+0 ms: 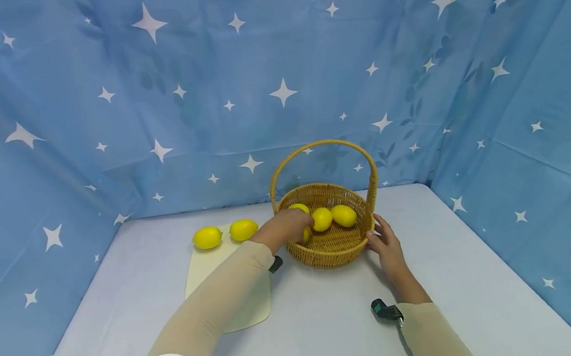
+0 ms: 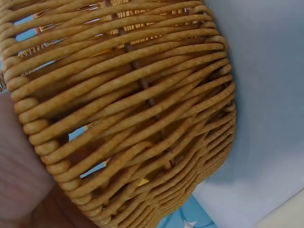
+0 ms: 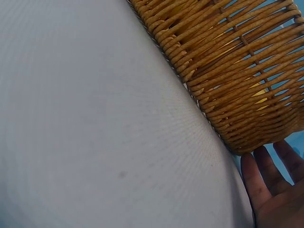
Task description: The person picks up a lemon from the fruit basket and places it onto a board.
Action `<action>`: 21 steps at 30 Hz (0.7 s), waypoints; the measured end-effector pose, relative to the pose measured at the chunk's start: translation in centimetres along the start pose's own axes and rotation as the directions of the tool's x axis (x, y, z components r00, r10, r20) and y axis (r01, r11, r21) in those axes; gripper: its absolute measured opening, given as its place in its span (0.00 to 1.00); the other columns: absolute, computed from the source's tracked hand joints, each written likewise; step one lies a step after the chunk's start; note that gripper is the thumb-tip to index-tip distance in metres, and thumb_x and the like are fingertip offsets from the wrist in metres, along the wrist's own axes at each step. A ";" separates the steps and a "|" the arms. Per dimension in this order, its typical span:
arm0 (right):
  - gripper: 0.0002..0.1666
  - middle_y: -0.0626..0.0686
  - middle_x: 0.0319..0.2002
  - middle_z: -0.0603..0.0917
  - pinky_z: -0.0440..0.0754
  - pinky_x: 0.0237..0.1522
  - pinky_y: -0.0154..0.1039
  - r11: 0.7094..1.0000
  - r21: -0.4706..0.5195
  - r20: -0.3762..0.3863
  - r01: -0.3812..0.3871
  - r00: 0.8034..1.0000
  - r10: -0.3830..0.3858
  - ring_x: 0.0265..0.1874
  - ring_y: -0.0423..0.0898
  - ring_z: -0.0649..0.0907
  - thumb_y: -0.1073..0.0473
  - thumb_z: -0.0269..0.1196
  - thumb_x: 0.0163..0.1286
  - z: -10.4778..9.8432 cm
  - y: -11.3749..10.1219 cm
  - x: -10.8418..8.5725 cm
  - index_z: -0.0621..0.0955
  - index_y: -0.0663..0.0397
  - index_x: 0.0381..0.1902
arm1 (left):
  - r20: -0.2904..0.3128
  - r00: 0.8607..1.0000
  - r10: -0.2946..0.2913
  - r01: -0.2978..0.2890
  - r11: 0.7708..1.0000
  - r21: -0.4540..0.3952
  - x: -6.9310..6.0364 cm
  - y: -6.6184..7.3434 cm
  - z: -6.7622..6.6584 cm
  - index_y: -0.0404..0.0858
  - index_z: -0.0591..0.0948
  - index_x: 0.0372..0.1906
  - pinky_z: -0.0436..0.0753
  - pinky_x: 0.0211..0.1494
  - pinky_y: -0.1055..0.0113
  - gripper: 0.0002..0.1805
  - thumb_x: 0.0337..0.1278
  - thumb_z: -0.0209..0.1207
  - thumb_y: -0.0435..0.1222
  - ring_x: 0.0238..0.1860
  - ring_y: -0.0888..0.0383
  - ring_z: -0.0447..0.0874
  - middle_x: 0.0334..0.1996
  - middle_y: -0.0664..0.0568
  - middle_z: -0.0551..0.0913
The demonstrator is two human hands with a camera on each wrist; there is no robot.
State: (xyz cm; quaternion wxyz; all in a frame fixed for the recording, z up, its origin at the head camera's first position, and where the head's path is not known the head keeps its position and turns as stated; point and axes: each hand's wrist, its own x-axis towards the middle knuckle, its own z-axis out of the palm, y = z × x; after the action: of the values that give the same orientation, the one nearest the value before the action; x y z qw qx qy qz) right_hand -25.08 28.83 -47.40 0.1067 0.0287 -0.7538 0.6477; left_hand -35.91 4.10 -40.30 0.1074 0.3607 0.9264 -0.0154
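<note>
A wicker basket (image 1: 329, 259) with a tall arched handle stands on the table, with yellow lemons (image 1: 344, 216) inside. My left hand (image 1: 290, 225) reaches over the basket's left rim and holds a lemon (image 1: 306, 234), its fingertips mostly hidden. Yellow also shows just behind that hand. In the left wrist view, the hand (image 2: 21, 166) lies against the woven rim (image 2: 35, 126). My right hand (image 1: 388, 248) touches the basket's right side. In the right wrist view its fingers (image 3: 256, 178) are fairly straight, with the tips against the wicker wall (image 3: 247, 114).
Left of the basket lies a cream cutting board (image 1: 249, 306), partly covered by my left forearm. Two lemons (image 1: 243, 229) rest at its far end, one by its left corner. A blue starry curtain (image 1: 217, 121) encloses the white table (image 1: 328, 336) at the back and sides.
</note>
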 end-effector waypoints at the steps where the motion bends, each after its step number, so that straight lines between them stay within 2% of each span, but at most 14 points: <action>1: 0.37 0.64 0.72 0.58 0.74 0.58 0.55 1.000 -0.003 0.002 0.002 1.000 -0.002 0.65 0.62 0.68 0.56 0.51 0.78 0.0 0.0 0.0 0.50 0.51 0.78 | 0.012 1.000 -0.006 0.006 1.000 -0.009 0.0 0.0 0.0 0.53 0.77 0.64 0.75 0.58 0.58 0.27 0.61 0.63 0.32 0.60 0.55 0.74 0.60 0.57 0.77; 4: 0.37 0.64 0.72 0.58 0.73 0.58 0.56 1.000 -0.009 0.005 0.006 1.000 -0.006 0.65 0.62 0.68 0.57 0.51 0.78 0.1 -0.2 0.0 0.50 0.51 0.78 | 0.031 0.999 -0.007 0.009 0.999 -0.033 0.0 0.0 0.0 0.54 0.77 0.64 0.75 0.59 0.57 0.26 0.61 0.63 0.33 0.61 0.56 0.72 0.61 0.58 0.76; 6: 0.37 0.65 0.72 0.58 0.73 0.58 0.57 1.000 -0.015 0.004 0.008 1.000 -0.007 0.65 0.62 0.68 0.57 0.51 0.78 0.1 -0.3 0.0 0.50 0.51 0.78 | 0.024 1.000 0.003 -0.002 0.999 -0.040 0.1 -0.1 0.0 0.53 0.78 0.64 0.74 0.59 0.57 0.26 0.60 0.65 0.37 0.60 0.56 0.73 0.60 0.58 0.77; 9: 0.37 0.65 0.72 0.58 0.72 0.58 0.58 1.000 -0.016 0.003 0.009 1.000 -0.009 0.65 0.63 0.68 0.57 0.51 0.78 0.2 -0.4 0.0 0.50 0.51 0.78 | 0.010 1.000 0.027 -0.026 0.999 -0.046 0.3 -0.1 0.1 0.52 0.79 0.63 0.74 0.59 0.58 0.27 0.56 0.68 0.47 0.57 0.57 0.75 0.57 0.58 0.78; 11: 0.36 0.65 0.71 0.58 0.73 0.58 0.57 1.000 -0.011 0.002 0.011 1.000 -0.010 0.65 0.63 0.68 0.57 0.51 0.78 0.1 -0.4 -0.1 0.51 0.52 0.78 | 0.005 0.999 0.039 -0.039 0.998 -0.045 0.4 -0.1 0.2 0.51 0.79 0.62 0.76 0.57 0.58 0.32 0.52 0.67 0.56 0.54 0.58 0.77 0.54 0.59 0.80; 14: 0.36 0.66 0.71 0.58 0.74 0.57 0.55 1.000 -0.006 0.009 0.013 1.000 -0.013 0.64 0.64 0.68 0.58 0.51 0.78 0.1 -0.3 -0.1 0.51 0.52 0.78 | 0.008 0.999 0.046 -0.046 0.997 -0.063 0.4 -0.2 0.5 0.50 0.79 0.61 0.77 0.53 0.60 0.36 0.48 0.64 0.64 0.48 0.60 0.78 0.50 0.59 0.81; 16: 0.36 0.66 0.71 0.58 0.75 0.56 0.53 1.000 -0.001 0.012 0.016 1.000 -0.016 0.64 0.64 0.68 0.58 0.51 0.78 0.1 -0.1 -0.1 0.51 0.52 0.78 | 0.010 0.999 0.051 -0.050 0.996 -0.077 0.3 -0.2 0.5 0.50 0.80 0.61 0.77 0.52 0.61 0.37 0.47 0.64 0.65 0.48 0.60 0.78 0.49 0.60 0.81; 21: 0.37 0.66 0.71 0.58 0.76 0.56 0.53 0.999 -0.005 0.015 0.032 0.999 -0.032 0.64 0.64 0.68 0.56 0.51 0.78 0.0 -0.1 -0.1 0.51 0.52 0.78 | 0.034 0.997 0.072 -0.068 0.991 -0.115 0.1 -0.2 0.2 0.50 0.79 0.62 0.74 0.59 0.60 0.32 0.52 0.67 0.56 0.56 0.58 0.76 0.55 0.59 0.80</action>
State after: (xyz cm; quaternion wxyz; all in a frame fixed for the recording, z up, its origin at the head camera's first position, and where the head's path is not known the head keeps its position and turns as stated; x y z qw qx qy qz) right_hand -24.97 28.75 -47.32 0.1113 0.0454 -0.7557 0.6438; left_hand -36.11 3.97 -40.52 0.1458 0.3859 0.9103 0.0346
